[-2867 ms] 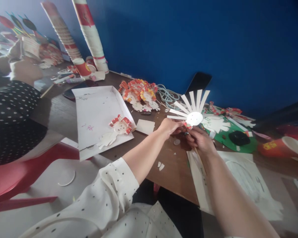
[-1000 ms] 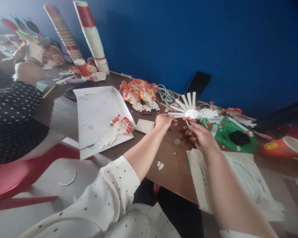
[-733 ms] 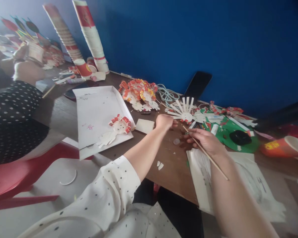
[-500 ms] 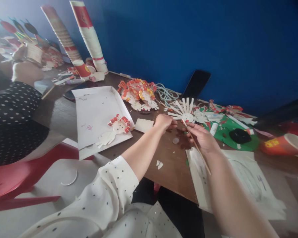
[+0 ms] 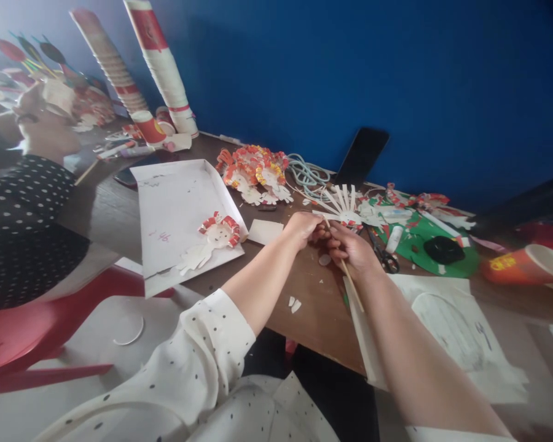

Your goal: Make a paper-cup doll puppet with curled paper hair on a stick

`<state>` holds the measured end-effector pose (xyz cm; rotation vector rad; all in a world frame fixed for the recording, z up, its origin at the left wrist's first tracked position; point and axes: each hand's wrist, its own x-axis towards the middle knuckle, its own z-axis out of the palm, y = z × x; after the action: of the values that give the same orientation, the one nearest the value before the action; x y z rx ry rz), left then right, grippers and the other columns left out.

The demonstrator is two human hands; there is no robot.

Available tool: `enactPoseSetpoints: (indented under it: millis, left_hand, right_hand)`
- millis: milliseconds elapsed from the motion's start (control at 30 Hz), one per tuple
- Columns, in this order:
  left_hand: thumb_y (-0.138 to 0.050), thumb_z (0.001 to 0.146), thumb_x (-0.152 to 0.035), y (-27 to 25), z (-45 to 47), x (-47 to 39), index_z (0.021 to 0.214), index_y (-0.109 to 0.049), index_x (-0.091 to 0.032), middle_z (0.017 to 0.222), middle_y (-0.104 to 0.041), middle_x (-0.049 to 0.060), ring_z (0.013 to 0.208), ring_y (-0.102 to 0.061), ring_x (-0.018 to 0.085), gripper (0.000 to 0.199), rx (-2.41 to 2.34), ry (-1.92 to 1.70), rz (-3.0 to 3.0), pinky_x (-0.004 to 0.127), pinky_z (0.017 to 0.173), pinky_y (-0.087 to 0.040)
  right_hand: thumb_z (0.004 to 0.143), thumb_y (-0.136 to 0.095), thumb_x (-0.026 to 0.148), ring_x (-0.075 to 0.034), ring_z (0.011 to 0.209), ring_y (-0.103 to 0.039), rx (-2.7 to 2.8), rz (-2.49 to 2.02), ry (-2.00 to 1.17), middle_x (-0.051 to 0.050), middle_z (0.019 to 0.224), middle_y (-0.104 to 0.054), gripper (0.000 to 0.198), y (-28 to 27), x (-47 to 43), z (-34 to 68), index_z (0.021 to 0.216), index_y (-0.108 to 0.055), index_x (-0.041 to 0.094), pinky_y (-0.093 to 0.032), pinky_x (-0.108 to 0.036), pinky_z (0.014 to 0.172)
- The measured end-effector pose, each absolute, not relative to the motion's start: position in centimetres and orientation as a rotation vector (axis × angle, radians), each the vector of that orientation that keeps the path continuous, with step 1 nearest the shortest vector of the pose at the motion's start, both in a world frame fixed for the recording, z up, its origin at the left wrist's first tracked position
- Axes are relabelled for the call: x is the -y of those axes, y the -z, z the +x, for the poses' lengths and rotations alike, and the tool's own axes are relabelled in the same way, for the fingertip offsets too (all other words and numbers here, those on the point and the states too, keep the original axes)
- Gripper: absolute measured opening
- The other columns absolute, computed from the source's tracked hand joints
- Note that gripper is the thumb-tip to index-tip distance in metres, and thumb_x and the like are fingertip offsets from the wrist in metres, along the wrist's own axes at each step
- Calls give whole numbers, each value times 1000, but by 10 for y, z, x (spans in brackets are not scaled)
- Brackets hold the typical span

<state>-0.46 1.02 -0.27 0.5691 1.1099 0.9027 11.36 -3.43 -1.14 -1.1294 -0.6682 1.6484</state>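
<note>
My left hand (image 5: 305, 228) is closed at the near left edge of a white paper cup cut into fanned-out strips (image 5: 345, 199); a strip appears pinched in its fingers, though the exact grip is hidden. My right hand (image 5: 351, 247) grips a thin wooden stick (image 5: 352, 287) that slants down along the wrist. The stick's upper tip meets the fingers of my left hand, so both hands nearly touch. Just right of my right hand lie black-handled scissors (image 5: 389, 260) and a white glue stick (image 5: 394, 239).
A white box lid (image 5: 175, 202) holds a finished red-and-white paper figure (image 5: 220, 232). Behind are piled figures (image 5: 253, 166), a cord (image 5: 306, 170) and a phone (image 5: 364, 153) against the wall. An orange cup (image 5: 516, 267) lies right. Tall cup stacks (image 5: 166, 80) and another person's sleeve (image 5: 25, 190) are left.
My right hand has moved left and inward, bringing the stick's tip against my left hand's fingers. The scissors now show beside it. My left hand has barely moved.
</note>
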Motion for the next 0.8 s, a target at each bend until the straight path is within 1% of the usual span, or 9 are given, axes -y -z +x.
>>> enactPoseSetpoints:
  millis: [200,367,433,600,800]
  left_hand:
    - [-49,92,-8,3,-9,-8,72,-62,-11,58,-57,1,50,-56,5,24,-995,-835,647,15,55,-47]
    - [-58,88,-9,6,-9,-9,74,-65,-11,61,-59,1,56,-59,7,15,-993,-834,658,19,64,-52]
    - [-59,86,-8,7,-9,-9,72,-64,-11,62,-60,1,56,-59,7,15,-986,-843,651,20,67,-52]
    - [-53,89,-5,7,-10,-10,68,-63,-10,60,-60,1,52,-56,5,23,-981,-833,635,18,62,-49]
    - [-62,84,-7,8,-10,-10,67,-64,-10,59,-60,1,50,-55,5,18,-986,-845,640,18,59,-47]
  right_hand:
    - [73,-63,9,0,45,-39,662,-1086,-1668,3,71,-52,21,9,34,116,92,-60,17,-20,-4,31]
    - [72,-61,6,-1,43,-39,609,-1076,-1701,5,69,-51,22,8,34,118,89,-56,20,-20,-4,30]
    - [72,-61,6,-1,43,-39,601,-1086,-1690,5,69,-51,23,8,34,118,90,-55,20,-20,-4,30]
    - [72,-61,7,-1,44,-40,617,-1124,-1660,5,69,-52,27,9,34,119,95,-57,21,-20,-5,30]
    - [70,-63,9,-1,44,-40,674,-1147,-1643,5,68,-54,29,9,35,119,96,-58,21,-20,-5,31]
